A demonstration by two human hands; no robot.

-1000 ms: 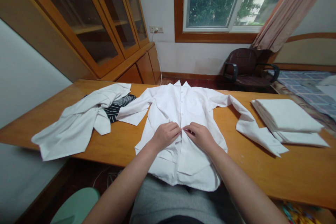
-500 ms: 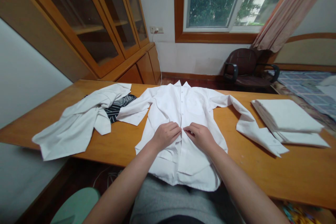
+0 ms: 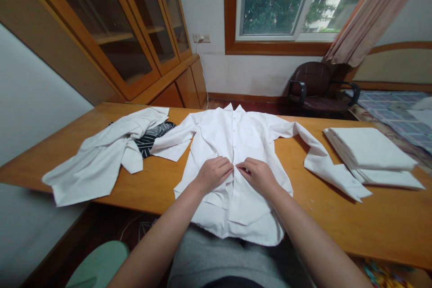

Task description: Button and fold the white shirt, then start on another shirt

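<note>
No clear displacement is visible since the earlier frame: the shirt (image 3: 251,132) and both hands keep their positions, apart from a very slight shift of the view.

Location: the shirt lies front side up on the surface (image 3: 324,229), directly before the person. The collar (image 3: 235,109) points away and the hem (image 3: 236,234) toward the person. The 2 sleeves are spread: 1 reaches the striped cloth (image 3: 145,144) beside the white garment (image 3: 97,162) on the left; the other bends toward the folded stack (image 3: 369,148) on the right.

Left hand (image 3: 213,172): over the lower front, left of the placket (image 3: 234,139). The fingers are narrow, tips together, pinching cloth at the placket.

Right hand (image 3: 258,173): opposite the left, nearly tip to tip. Thumb and forefinger are drawn close on the same placket. Whether a button lies between the fingers cannot be told.

Handling: the cloth should be light, soft and limp, prone to wrinkling and unlikely to break. Small buttons may slip under the fingers. Grip the placket edges with 2 fingertips per hand, close to the buttonhole; avoid bunching the loose panels. To lift the whole shirt, the shoulders or collar should give the firmest hold.
</note>
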